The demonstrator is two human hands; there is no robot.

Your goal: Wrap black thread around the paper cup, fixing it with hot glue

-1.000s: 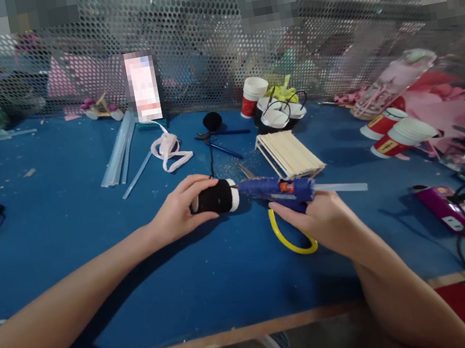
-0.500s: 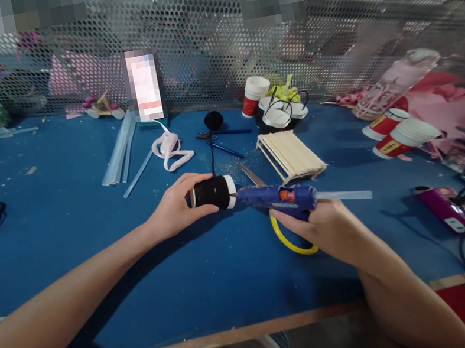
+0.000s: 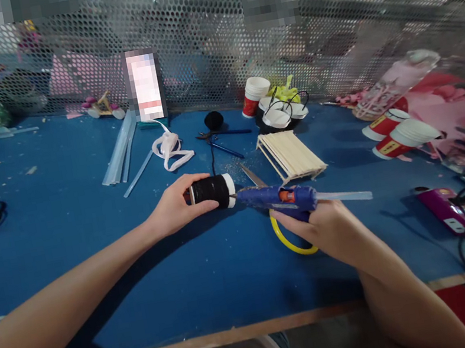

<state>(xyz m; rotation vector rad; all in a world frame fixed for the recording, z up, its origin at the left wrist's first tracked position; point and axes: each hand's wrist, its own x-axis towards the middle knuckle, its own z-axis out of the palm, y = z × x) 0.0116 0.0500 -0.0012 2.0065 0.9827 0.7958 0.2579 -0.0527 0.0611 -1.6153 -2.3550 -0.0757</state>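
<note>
My left hand is closed around a paper cup lying on its side, its wall wrapped in black yarn and a white band left bare at its right end. From the cup a strand of yarn runs up to a small black yarn ball. In my right hand is a blue hot glue gun, with a clear glue stick poking out of its back. The gun's nozzle meets the cup's right end, at the edge of the yarn. Beneath the gun lie yellow-handled scissors, partly hidden.
Behind my hands lie white ribbon, blue-handled pliers, clear glue sticks and a small wooden-stick rack. Paper cups and pink scraps sit at right, near a purple box with a black cord. A perforated metal screen bounds the back.
The wrapped cup has turned very slightly in my left hand, and its fingers have shifted a little. My right hand keeps the glue gun at the same spot.
</note>
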